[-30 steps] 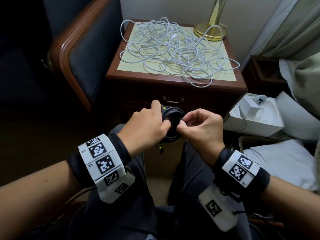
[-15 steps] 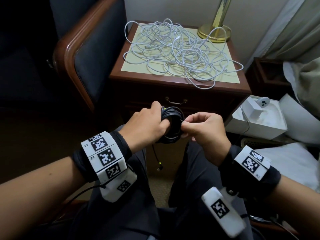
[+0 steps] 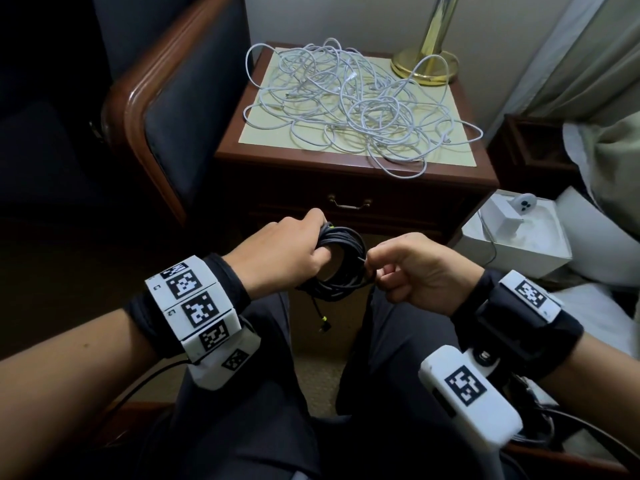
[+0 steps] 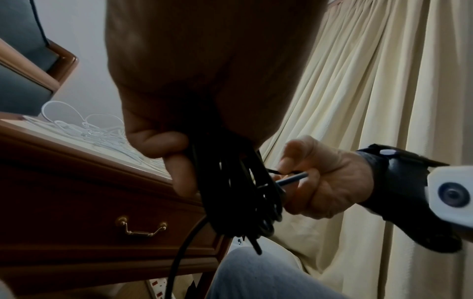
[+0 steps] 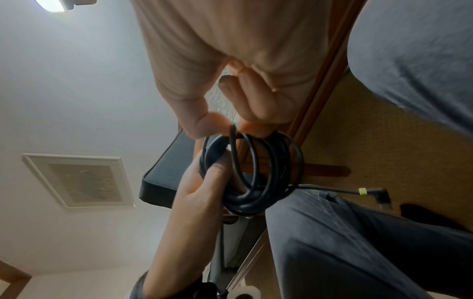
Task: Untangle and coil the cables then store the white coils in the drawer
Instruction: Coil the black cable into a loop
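A coil of black cable [image 3: 341, 266] hangs above my lap in front of the nightstand. My left hand [image 3: 294, 252] grips the coil's left side, fingers curled through the loops [image 5: 217, 172]. My right hand [image 3: 398, 268] pinches a thin tie or cable end at the coil's right edge [image 4: 291, 178]. A loose end with a yellow-marked plug [image 3: 323, 323] dangles below. The tangled heap of white cables [image 3: 349, 102] lies on the nightstand top [image 3: 349, 168]. The drawer [image 3: 349, 209] with its brass handle [image 4: 140, 227] is closed.
A brass lamp base [image 3: 424, 65] stands at the nightstand's back right corner. A dark upholstered chair with a wooden frame [image 3: 166, 109] stands to the left. On the right a white box [image 3: 516, 237] holds a charger, beside bedding [image 3: 602, 161] and curtains [image 4: 384, 101].
The coil and both hands have stayed in front of the drawer. The right hand has shifted slightly right and lower along the coil's edge, and the dangling plug end hangs lower.
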The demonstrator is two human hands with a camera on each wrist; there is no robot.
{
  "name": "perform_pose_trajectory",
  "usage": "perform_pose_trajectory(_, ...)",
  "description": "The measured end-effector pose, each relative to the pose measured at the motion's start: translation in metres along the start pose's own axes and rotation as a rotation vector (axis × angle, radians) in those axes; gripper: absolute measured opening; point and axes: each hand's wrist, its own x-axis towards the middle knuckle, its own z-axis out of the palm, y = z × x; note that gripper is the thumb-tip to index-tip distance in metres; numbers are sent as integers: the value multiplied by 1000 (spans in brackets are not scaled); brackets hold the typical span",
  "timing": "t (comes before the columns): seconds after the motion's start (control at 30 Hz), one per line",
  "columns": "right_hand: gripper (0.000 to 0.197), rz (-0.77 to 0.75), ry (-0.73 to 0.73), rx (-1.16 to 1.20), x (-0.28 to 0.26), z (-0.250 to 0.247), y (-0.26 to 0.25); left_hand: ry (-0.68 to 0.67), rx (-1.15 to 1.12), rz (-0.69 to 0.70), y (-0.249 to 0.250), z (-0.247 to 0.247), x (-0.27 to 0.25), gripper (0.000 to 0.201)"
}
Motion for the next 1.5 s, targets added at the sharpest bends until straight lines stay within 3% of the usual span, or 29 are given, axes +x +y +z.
perform_pose_trajectory(0.4, 18, 17, 24, 17, -2, -2, 0, 23, -48, -35, -3, 3, 4, 14)
perform_pose_trajectory(0.6, 10, 43, -166, 111, -3, -9, -5, -31, -271, -143, -15, 5, 15, 12)
perform_pose_trajectory(0.73, 14, -26, -240, 98, -3, -9, -4, -87, -523, -185, -16, 6, 20, 7)
perform_pose_trajectory(0.97, 16, -24, -311, 146, -2, -15, -8, -93, -565, -290, -22, -1, 21, 17)
perform_pose_trajectory(1.23, 27, -204, -293, 223, 6, -17, 0, 52, -537, -326, -31, -14, 22, 14)
perform_pose_trajectory(1.5, 30, -351, -148, 1, 16, -19, 12, 118, -617, -395, -35, -8, 27, 11)
